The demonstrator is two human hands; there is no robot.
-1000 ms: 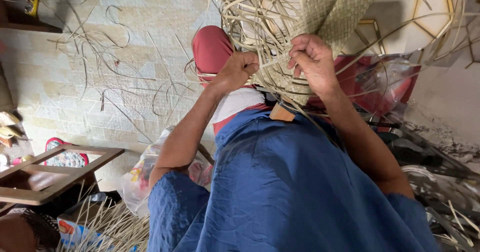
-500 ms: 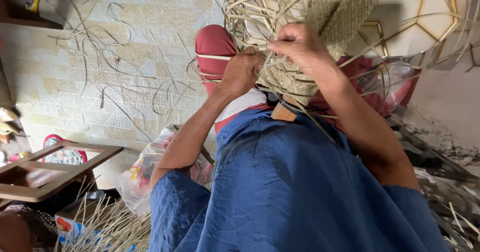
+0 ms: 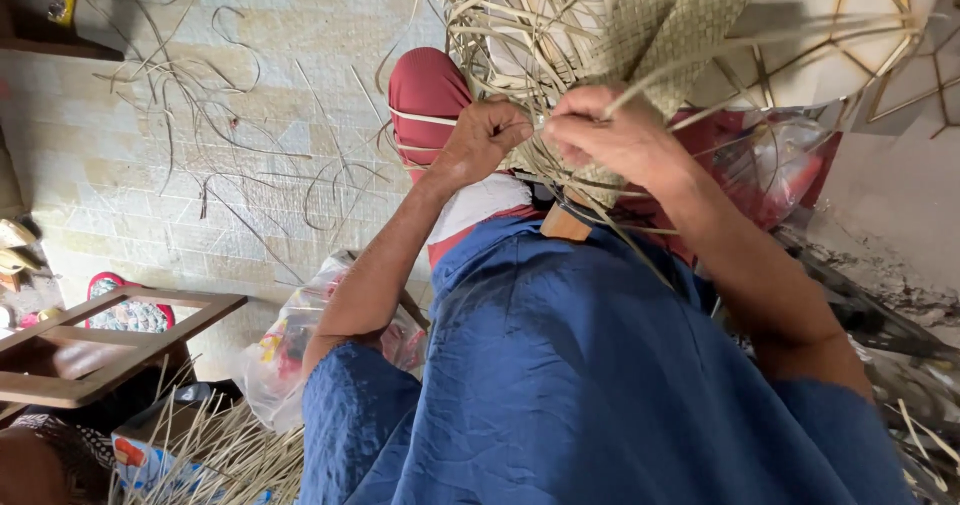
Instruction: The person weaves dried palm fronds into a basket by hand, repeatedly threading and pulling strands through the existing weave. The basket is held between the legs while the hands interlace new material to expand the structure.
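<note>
Two bare hands meet at the lower edge of a half-woven mat of pale flat straw strips [image 3: 660, 25], which rests over the person's raised knees in the upper middle of the view, its unwoven ends fanning out in a loose tangle [image 3: 500, 15] to the left. Left hand [image 3: 487, 137]: fingers curled shut, clamped on a thin straw strip at the mat's edge. Right hand [image 3: 612, 135]: fingers drawn together in a pinch on the strips just beside it; the two hands are nearly touching. Below them, a loose blue cloth garment [image 3: 590, 385] covers the lap and fills the lower middle of the frame; a dark red trouser knee [image 3: 425, 90] shows just left of the left hand.

Surface: a floor of pale, worn rectangular tiles [image 3: 150, 195], strewn with thin curled straw offcuts [image 3: 230, 155]. A low brown wooden frame [image 3: 110, 340] stands at lower left, with a red-rimmed patterned slipper [image 3: 125, 313] beyond it. A crumpled clear plastic bag with coloured contents [image 3: 290, 350] lies beside the left forearm, and a bundle of straight straw stalks [image 3: 215, 455] lies at the bottom left. To the upper right, a white panel crossed by thin golden ribs [image 3: 850, 55] stands behind the mat; whether it touches the mat cannot be told.
</note>
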